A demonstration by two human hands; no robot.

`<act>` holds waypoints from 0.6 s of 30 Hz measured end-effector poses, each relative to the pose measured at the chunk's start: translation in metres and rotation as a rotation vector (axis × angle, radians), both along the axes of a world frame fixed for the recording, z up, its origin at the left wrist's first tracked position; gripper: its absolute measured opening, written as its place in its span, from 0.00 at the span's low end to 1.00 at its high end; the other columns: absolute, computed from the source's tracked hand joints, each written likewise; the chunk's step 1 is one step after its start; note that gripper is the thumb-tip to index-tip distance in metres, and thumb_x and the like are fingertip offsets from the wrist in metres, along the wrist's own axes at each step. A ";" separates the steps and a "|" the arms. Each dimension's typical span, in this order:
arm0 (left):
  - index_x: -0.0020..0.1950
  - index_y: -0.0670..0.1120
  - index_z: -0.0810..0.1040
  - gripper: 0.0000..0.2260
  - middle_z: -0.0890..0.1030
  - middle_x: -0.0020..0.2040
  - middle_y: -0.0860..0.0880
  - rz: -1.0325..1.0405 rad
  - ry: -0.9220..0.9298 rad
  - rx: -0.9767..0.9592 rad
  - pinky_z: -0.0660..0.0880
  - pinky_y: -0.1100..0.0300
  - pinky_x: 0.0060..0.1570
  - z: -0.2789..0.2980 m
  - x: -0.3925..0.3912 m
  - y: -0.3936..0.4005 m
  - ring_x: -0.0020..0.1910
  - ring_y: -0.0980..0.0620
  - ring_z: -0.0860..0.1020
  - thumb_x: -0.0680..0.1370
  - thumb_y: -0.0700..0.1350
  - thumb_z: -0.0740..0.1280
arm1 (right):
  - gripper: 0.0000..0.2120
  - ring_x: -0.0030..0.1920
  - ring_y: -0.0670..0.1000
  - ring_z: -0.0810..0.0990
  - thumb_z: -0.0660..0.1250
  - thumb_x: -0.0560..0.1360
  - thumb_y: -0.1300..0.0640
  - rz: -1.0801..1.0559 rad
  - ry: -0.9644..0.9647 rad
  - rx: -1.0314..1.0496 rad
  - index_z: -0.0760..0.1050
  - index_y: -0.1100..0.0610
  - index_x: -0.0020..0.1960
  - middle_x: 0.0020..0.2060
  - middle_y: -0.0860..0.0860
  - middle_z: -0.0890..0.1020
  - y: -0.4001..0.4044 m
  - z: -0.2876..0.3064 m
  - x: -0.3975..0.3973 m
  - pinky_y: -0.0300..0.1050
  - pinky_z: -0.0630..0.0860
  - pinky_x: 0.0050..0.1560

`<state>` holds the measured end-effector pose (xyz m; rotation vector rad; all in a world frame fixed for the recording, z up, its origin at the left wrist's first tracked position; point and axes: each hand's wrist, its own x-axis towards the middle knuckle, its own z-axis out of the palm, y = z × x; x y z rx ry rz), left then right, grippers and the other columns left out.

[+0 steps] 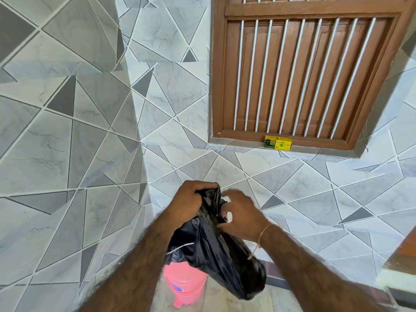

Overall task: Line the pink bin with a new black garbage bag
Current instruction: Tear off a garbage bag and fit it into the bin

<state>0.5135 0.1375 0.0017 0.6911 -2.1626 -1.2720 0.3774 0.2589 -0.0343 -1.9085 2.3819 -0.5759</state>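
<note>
Gripping black bag [225,262] top — left hand [186,203]; right hand [243,219] blurred, grip unclear — pink bin [184,282] below.

Before us grey and white geometric wall tiles [67,131], to our right a brown wooden window [304,75] with pale vertical bars, a small yellow box [278,143] on its sill, pale floor [211,302] below us

The left hand [191,199] grips the bunched top of the black bag [225,262]. The blurry right hand [243,215] touches it too. The pink bin [184,282] stands below. A yellow box [278,143] sits under the brown window [304,70].
</note>
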 end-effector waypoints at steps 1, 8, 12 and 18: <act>0.55 0.45 0.84 0.29 0.83 0.52 0.50 -0.008 0.013 0.006 0.75 0.65 0.56 0.003 0.000 0.001 0.51 0.56 0.81 0.69 0.23 0.51 | 0.09 0.61 0.56 0.74 0.69 0.66 0.49 -0.015 -0.079 0.022 0.80 0.54 0.42 0.56 0.52 0.79 -0.003 0.000 0.002 0.51 0.71 0.61; 0.31 0.51 0.77 0.21 0.80 0.42 0.45 -0.026 -0.230 -0.395 0.78 0.54 0.47 -0.005 0.030 -0.031 0.44 0.50 0.79 0.65 0.25 0.58 | 0.10 0.50 0.60 0.78 0.58 0.77 0.56 -0.251 0.073 0.004 0.75 0.55 0.54 0.51 0.58 0.74 0.003 -0.006 -0.019 0.49 0.74 0.49; 0.53 0.47 0.80 0.09 0.75 0.49 0.46 0.163 -0.747 -0.726 0.75 0.52 0.55 -0.009 0.039 -0.029 0.55 0.43 0.74 0.75 0.39 0.64 | 0.10 0.52 0.59 0.76 0.59 0.77 0.58 -0.253 0.341 0.072 0.69 0.55 0.58 0.53 0.56 0.74 0.012 -0.004 -0.028 0.49 0.72 0.43; 0.53 0.44 0.78 0.11 0.78 0.52 0.46 0.588 -0.682 -0.610 0.71 0.51 0.53 -0.025 0.047 -0.039 0.55 0.43 0.73 0.75 0.45 0.61 | 0.08 0.47 0.57 0.78 0.60 0.78 0.52 -0.132 0.284 -0.017 0.64 0.50 0.56 0.48 0.53 0.76 0.030 -0.001 -0.030 0.45 0.68 0.40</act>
